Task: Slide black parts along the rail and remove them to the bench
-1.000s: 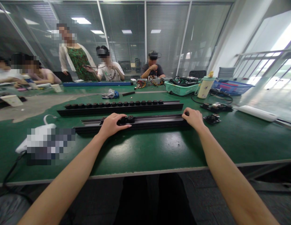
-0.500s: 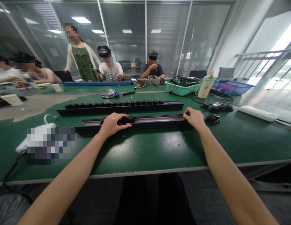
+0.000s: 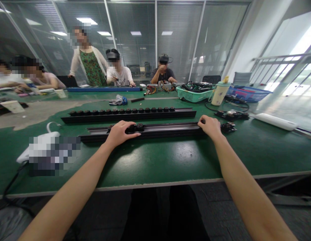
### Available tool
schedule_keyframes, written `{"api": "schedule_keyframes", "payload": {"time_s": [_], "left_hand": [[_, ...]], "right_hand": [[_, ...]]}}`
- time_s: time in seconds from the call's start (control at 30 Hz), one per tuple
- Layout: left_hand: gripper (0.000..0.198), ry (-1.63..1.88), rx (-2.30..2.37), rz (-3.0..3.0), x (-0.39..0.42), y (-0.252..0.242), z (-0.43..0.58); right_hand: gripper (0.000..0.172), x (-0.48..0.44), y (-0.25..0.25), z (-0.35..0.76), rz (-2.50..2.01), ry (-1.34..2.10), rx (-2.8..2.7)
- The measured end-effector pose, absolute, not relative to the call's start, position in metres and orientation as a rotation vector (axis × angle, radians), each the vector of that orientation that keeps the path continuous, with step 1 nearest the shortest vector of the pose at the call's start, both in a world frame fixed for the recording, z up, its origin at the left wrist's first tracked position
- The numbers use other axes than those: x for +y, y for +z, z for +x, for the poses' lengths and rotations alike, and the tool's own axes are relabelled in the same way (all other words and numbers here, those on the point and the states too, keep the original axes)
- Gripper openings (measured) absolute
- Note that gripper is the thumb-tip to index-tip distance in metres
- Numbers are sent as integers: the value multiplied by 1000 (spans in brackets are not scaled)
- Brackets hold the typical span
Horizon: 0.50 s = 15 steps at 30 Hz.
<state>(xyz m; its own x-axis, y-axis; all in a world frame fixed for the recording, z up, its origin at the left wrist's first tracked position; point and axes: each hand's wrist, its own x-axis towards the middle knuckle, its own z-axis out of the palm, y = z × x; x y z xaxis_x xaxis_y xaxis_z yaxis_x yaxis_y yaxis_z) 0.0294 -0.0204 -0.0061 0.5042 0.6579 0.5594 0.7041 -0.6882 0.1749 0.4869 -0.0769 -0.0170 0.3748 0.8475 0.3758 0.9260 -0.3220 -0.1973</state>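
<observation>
On green bench [image 3: 155, 164] | hands [image 3: 121, 134] over black rail [image 3: 170, 128] | pixelated object [image 3: 54, 155] unreadable

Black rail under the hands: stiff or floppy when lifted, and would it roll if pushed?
Probably stiff: the black rail runs straight between the left hand and right hand. Its flat profile suggests sliding, not rolling. The metallic sheen hints at some weight.

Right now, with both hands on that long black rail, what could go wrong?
Your right hand sits beside the small black circuit board, so sliding the rail that way could knock it. Your left hand rests on round black fittings, which might shift. The second black rail lies close behind; a push could strike it.
</observation>
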Motion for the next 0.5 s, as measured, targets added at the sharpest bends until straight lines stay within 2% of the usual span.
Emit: {"api": "schedule_keyframes", "payload": {"time_s": [0.5], "left_hand": [[65, -936, -1195, -2651, -19, -7, 29]], "right_hand": [[24, -78, -17, 488, -2266, -306, -1517]]}}
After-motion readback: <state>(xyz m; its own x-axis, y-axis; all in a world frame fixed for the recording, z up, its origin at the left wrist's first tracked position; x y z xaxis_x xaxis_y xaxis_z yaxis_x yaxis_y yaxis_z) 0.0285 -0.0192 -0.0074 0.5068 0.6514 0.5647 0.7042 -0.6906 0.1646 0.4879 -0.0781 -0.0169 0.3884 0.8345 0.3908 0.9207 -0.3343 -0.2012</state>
